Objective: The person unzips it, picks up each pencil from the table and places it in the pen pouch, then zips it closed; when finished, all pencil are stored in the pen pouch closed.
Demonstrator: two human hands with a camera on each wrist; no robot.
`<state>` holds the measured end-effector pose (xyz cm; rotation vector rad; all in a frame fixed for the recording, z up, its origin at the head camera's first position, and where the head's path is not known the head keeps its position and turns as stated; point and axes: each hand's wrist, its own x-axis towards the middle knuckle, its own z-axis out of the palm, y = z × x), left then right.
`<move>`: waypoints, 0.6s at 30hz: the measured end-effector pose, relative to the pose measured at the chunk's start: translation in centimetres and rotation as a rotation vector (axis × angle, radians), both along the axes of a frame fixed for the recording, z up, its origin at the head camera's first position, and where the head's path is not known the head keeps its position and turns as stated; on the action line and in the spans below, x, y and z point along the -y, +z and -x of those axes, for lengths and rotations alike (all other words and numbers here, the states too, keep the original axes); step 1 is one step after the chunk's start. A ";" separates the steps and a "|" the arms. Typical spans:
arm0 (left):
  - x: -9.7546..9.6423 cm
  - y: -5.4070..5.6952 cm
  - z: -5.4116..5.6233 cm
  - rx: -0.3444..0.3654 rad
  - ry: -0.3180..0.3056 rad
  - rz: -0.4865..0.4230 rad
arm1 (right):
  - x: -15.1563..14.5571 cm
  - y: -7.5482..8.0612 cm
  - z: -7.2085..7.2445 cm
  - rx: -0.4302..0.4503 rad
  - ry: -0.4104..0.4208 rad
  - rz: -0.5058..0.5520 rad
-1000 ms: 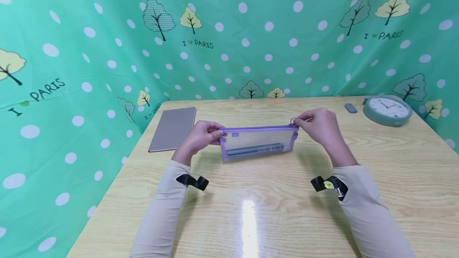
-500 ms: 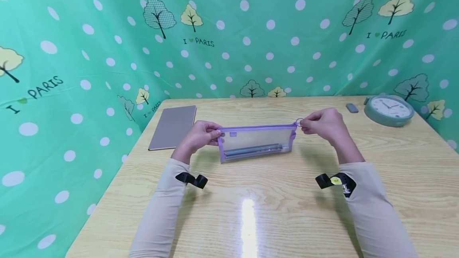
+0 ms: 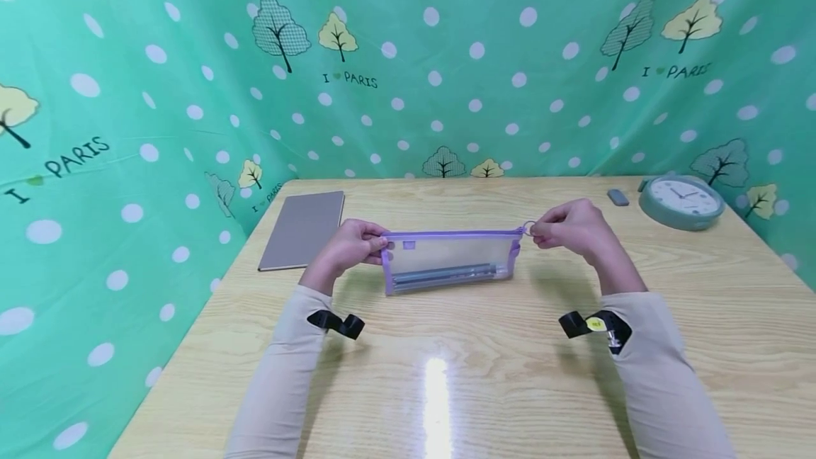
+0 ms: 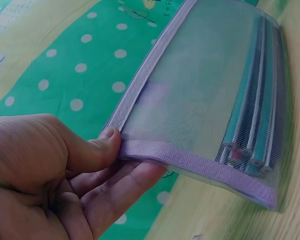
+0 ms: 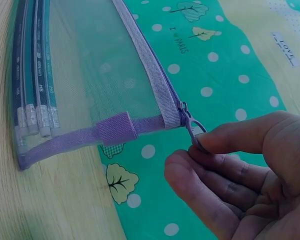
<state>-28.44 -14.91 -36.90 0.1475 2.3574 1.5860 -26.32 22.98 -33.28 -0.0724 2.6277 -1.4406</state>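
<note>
A see-through mesh pencil case [image 3: 455, 250] with purple edging hangs between both hands above the table. Several pencils [image 5: 35, 65] with pale erasers lie along its bottom, seen through the mesh. My left hand [image 3: 349, 248] pinches the case's upper left corner, thumb in front and fingers behind. At the other end my right hand [image 3: 574, 231] pinches the ring-shaped zipper pull [image 5: 195, 131] between thumb and forefinger. The slider sits at the right end of the zipper [image 3: 452, 234], and the zipper line runs straight.
A grey notebook [image 3: 302, 229] lies at the table's back left. Toward the back right are a small grey-blue eraser-like block [image 3: 618, 197] and a round green clock [image 3: 681, 202]. A green dotted curtain [image 3: 382, 126] borders the wooden table [image 3: 510, 360] behind and on the left.
The right hand has shifted slightly right, drawing the zipper pull out straight from the case's end. The left hand keeps its hold on the corner.
</note>
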 end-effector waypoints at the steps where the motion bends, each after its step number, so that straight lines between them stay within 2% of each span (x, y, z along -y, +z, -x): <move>1: -0.1 -0.1 0.1 0.000 -0.006 0.002 | 0.0 0.0 0.0 -0.001 0.004 -0.006; 8: -1.1 -0.8 0.5 0.001 -0.023 0.038 | -0.2 0.1 0.3 0.025 0.020 -0.085; 12: -1.3 -1.5 0.5 0.002 -0.046 0.091 | -0.2 -0.5 0.6 0.056 0.055 -0.127; 18: -1.3 -2.1 0.2 0.019 -0.066 0.162 | -0.2 -1.5 0.7 0.108 0.119 -0.118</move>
